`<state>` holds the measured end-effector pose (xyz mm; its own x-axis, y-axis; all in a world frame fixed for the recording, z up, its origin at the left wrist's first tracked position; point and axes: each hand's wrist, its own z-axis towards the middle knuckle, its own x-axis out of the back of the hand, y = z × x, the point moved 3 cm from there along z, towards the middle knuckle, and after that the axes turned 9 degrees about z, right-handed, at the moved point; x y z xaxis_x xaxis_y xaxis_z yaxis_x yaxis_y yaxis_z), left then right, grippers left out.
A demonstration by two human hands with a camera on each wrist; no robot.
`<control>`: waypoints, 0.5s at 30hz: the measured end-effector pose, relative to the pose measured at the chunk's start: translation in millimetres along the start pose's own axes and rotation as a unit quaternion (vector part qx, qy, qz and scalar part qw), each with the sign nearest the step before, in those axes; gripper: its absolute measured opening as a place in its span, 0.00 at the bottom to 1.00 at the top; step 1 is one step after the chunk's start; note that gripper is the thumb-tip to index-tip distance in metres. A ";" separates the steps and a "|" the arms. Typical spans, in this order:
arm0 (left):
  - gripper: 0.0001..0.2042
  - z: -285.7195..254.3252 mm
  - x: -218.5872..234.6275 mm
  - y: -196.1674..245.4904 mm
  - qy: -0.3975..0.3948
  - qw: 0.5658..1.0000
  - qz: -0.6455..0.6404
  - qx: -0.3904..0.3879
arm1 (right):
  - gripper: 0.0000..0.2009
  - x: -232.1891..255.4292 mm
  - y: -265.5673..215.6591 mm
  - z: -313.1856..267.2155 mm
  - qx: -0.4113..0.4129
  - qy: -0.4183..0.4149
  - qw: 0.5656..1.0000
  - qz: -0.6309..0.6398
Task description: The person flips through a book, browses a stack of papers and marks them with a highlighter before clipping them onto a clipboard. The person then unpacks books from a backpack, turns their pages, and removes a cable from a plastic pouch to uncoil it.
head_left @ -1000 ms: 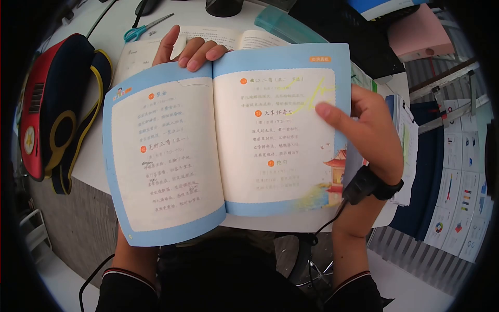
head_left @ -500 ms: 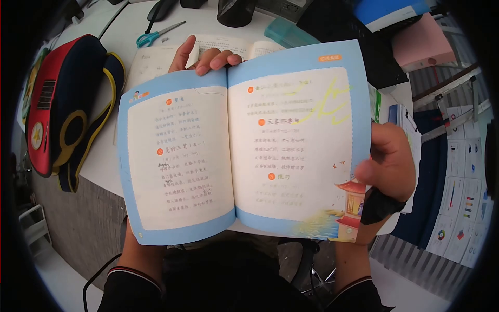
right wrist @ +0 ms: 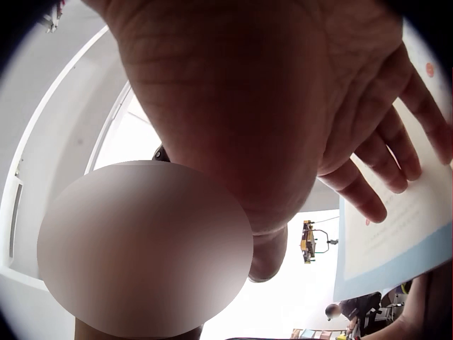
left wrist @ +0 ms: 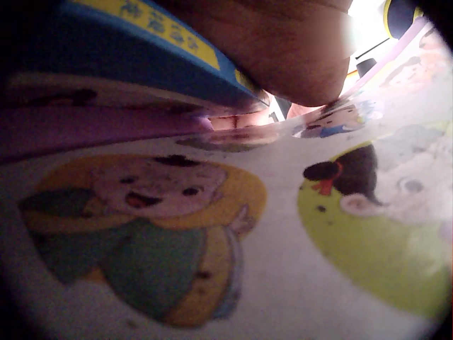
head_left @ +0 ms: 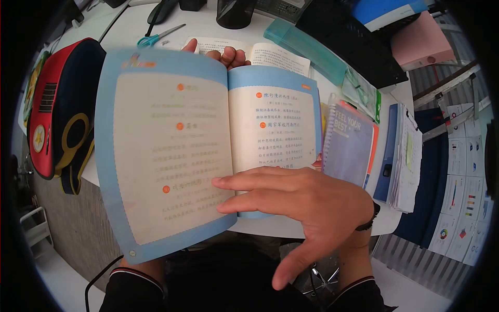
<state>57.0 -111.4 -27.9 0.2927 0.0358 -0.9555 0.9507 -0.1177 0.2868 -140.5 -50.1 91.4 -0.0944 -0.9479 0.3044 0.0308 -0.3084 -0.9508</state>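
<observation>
An open poem booklet (head_left: 166, 229) with blue page borders is held up over the desk edge, its left page tilted and slightly blurred. My left hand (head_left: 228, 56) holds it from behind, fingertips showing above the top edge near the spine. In the left wrist view, that hand (left wrist: 290, 49) is close by a cover (left wrist: 283, 234) printed with cartoon children. My right hand (head_left: 306, 203) reaches across the right page, fingers extended, with two fingertips at the left page beside the fold. The right wrist view shows this hand's (right wrist: 241, 106) fingers spread against the page (right wrist: 417, 219).
Behind the booklet lie another open book (head_left: 280, 57), scissors (head_left: 161, 35) and a teal case (head_left: 306, 52). A black mesh holder (head_left: 236, 13) stands farther back. To the right are a spiral notebook (head_left: 348, 140) and a blue folder (head_left: 385, 171). A red and navy bag (head_left: 62, 109) sits at left.
A page has turned from right to left, showing different poems. My right hand has moved from the right page edge across to the fold. The left hand still holds the booklet's top.
</observation>
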 end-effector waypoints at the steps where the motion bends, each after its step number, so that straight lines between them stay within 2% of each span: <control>1: 0.27 -1.3 -0.6 0.7 0.002 1.000 0.000 0.000 | 0.45 -1.8 1.7 1.5 -0.005 0.002 1.000 0.006; 4: 0.27 -1.0 -1.5 -0.4 -0.021 0.997 0.070 -0.008 | 0.41 -4.7 4.7 2.8 -0.012 0.008 1.000 0.020; 6: 0.27 2.5 -3.5 -3.5 -0.187 0.982 -0.008 -0.018 | 0.40 -2.6 3.9 4.1 -0.011 0.014 0.999 0.027; 9: 0.26 6.1 0.9 -4.5 -0.211 0.977 -0.038 -0.021 | 0.37 3.1 4.6 6.2 -0.022 0.047 0.999 0.013; 11: 0.26 4.3 0.4 -3.0 -0.193 0.981 -0.030 -0.019 | 0.33 10.2 5.6 6.2 -0.025 0.107 0.993 -0.049; 12: 0.26 4.5 -0.1 -2.4 -0.178 0.984 -0.026 -0.015 | 0.30 23.7 9.4 0.5 -0.064 0.165 0.977 -0.116; 15: 0.26 3.8 -3.3 -5.1 -0.185 0.981 -0.050 -0.018 | 0.27 46.3 24.6 -9.1 -0.122 0.293 0.935 -0.161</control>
<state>50.8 -114.6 -26.5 0.1480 -0.3178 -0.9365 0.9777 -0.0954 0.1868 -153.2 -100.9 81.6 -0.5915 -0.5804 0.5598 -0.3133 -0.4743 -0.8227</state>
